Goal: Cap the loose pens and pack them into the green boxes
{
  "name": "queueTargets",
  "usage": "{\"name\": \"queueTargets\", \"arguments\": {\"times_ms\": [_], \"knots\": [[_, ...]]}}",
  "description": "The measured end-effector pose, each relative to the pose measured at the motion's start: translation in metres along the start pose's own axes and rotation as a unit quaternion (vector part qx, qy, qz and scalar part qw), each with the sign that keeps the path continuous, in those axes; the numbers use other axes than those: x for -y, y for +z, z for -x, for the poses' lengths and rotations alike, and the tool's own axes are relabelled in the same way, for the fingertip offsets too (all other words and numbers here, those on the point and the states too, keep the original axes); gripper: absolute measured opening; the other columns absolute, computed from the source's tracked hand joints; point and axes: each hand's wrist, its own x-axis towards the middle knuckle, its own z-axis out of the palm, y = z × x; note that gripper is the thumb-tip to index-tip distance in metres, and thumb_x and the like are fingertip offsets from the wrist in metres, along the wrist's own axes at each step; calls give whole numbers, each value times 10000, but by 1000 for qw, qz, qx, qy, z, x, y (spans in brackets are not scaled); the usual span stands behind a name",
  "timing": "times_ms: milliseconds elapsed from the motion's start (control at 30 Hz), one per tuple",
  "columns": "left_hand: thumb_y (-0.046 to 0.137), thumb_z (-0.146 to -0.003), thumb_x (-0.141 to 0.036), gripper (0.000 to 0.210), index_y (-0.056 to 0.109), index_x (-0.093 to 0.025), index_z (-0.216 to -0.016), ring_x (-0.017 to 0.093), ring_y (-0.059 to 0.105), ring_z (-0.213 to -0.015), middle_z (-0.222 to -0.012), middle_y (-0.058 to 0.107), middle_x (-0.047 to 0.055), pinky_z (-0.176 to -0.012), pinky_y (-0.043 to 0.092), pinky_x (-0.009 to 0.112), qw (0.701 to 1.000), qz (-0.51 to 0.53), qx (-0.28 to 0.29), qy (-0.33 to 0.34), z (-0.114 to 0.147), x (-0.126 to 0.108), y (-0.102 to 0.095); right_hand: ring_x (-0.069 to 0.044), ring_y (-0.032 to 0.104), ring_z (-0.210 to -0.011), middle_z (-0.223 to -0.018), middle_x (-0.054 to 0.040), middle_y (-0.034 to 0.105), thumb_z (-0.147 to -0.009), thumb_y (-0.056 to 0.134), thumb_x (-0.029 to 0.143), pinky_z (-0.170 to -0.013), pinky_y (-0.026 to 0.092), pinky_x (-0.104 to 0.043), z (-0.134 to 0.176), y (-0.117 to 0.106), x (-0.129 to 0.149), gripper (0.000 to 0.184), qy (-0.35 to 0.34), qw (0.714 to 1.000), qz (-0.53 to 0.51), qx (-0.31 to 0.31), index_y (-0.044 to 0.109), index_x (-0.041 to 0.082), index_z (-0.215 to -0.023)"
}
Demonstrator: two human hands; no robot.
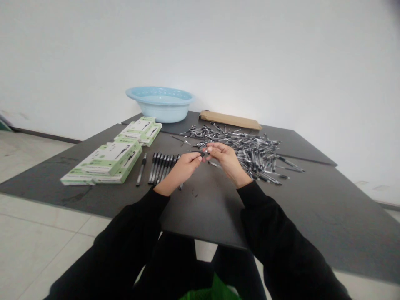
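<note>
Left hand: the left hand is raised just above the bench, fingers curled together, its grip clamped on one end of a pen.
Right hand: the right hand meets the left at the middle, thumb and fingertips pinched on the other end of the same pen.
Pen: short, dark and slim, black with a paler glint near the middle (too small to tell cap from barrel); it lies roughly level between the two hands, over the bench and in front of the heap.
Heap: a loose pile of pens spreads behind and to the right of the right hand, black and silvery-clear, lying every which way.
Row: a row of pens lies side by side just left of the left hand, one more a little apart.
Boxes: green-and-white boxes are stacked in two groups further left.
Basin: a pale blue basin stands at the far edge.
Envelope: a brown envelope lies flat beyond the heap.
Sleeves: both arms wear black sleeves.
</note>
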Motion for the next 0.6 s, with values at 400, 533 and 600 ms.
{"name": "queueTargets", "arguments": {"times_ms": [400,533,600], "knots": [[417,-911,-477,416,486,-192,-616,109,467,-451,-511,488,-23,-472,362,233,999,31,-6,-45,3,2,3,-119,474,-543,-580,36,527,-755,643,703,-535,383,-261,5,20,-17,489,-31,989,144,18,575,224,-684],[402,-916,-371,356,626,-167,-727,181,632,-746,-753,687,51,-711,487,280,997,-55,-56,14,4,-4,0,-137,526,-550,-587,15,568,-806,610,664,-528,413,-267,2,22,-23,460,-47,986,148,-53,549,230,-667],[406,-909,-307,311,683,-166,-910,206,657,-890,-907,733,66,-843,495,308,987,-110,-113,10,12,-7,-10,-128,500,-481,-548,19,558,-811,616,642,-463,388,-263,2,21,-26,451,-26,984,155,-82,530,234,-639]]}}
